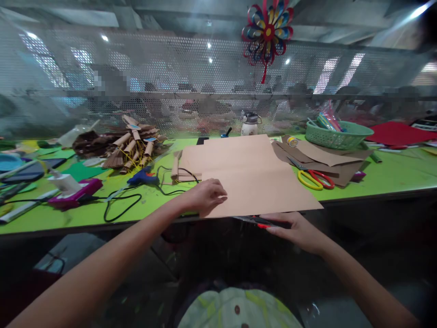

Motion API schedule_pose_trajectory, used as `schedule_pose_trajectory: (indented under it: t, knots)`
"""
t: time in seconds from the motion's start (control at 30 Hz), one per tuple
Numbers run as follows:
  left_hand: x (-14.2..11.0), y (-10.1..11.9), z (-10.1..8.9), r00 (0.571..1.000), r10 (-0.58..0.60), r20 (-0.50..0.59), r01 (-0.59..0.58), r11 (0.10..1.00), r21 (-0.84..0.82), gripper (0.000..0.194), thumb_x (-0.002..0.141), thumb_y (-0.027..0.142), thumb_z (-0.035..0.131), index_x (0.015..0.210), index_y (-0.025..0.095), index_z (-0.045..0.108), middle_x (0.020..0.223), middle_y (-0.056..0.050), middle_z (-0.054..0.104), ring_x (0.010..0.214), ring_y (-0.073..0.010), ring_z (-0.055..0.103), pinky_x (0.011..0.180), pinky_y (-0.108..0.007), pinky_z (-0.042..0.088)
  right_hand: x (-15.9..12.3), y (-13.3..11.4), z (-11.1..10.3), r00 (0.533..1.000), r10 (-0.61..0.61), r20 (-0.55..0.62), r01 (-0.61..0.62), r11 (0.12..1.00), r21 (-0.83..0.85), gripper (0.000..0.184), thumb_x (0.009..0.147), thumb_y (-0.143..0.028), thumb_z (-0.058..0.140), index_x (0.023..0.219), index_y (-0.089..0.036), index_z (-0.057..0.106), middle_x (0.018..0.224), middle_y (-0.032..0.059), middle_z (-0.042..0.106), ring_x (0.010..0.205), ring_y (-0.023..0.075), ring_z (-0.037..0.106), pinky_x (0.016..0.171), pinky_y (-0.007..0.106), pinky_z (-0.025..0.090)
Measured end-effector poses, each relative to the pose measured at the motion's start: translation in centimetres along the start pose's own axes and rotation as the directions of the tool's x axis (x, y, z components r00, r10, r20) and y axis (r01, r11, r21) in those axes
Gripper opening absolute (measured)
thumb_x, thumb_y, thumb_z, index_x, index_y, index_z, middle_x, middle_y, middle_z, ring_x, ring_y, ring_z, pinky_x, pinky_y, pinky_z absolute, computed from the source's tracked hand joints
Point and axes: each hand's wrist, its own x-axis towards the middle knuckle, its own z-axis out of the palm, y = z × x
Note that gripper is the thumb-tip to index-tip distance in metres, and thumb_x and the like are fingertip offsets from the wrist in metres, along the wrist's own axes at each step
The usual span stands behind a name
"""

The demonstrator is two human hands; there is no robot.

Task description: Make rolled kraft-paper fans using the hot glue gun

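A large sheet of brown kraft paper (256, 182) lies at the front edge of the green table, and its near edge sticks out a little over it. My left hand (206, 195) rests on the sheet's left part, fingers curled in, with nothing visible in them. Below the near edge, my right hand (297, 230) grips a black-and-red cutting tool (261, 222) whose metal blade points left along the paper. Whether it is a knife or scissors is unclear. Red-and-yellow scissors (312, 177) lie to the right of the sheet.
Left of the paper lie a blue glue gun (144, 176) with a black cord, a purple power strip (75, 195) and a pile of rolled brown paper pieces (134, 146). A green basket (337, 135) stands right, behind brown paper scraps (324, 152). A white bottle (250, 125) stands behind.
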Motion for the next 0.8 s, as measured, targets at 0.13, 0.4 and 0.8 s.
schedule_pose_trajectory:
  t: [0.13,0.4,0.8]
  knots:
    - [-1.7,-1.7,-1.5,0.995,0.009,0.099,0.004,0.991,-0.130,0.023,0.087,0.032,0.057,0.097,0.017,0.071,0.104,-0.010,0.061,0.087,-0.0158,0.061,0.080,-0.027,0.048,0.0,0.3,0.2,1.000,0.011,-0.008,-0.011,1.000,0.023,0.038,0.080,-0.044,0.066,0.114,-0.028,0.070,0.118,0.0028,0.069,0.112,0.0262,0.062,0.103,0.045,0.044]
    - [-1.7,-2.9,-1.8,0.981,0.064,0.182,-0.024,0.977,-0.212,0.021,0.084,0.026,0.059,0.102,0.017,0.069,0.112,-0.011,0.059,0.088,-0.0147,0.060,0.081,-0.027,0.049,0.9,-0.9,1.0,0.999,-0.040,-0.005,0.040,0.999,-0.014,0.036,0.081,-0.044,0.065,0.113,-0.028,0.070,0.115,0.0032,0.070,0.108,0.0266,0.064,0.102,0.047,0.045]
    - [-1.5,-2.8,-1.6,0.977,0.086,0.197,-0.047,0.980,-0.194,0.017,0.085,0.022,0.057,0.099,0.016,0.065,0.111,-0.012,0.057,0.097,-0.0170,0.059,0.086,-0.030,0.048,1.0,-2.3,3.2,0.997,-0.076,-0.014,0.076,0.996,0.035,0.034,0.082,-0.035,0.065,0.115,-0.027,0.069,0.117,0.0020,0.069,0.111,0.0240,0.063,0.103,0.043,0.044]
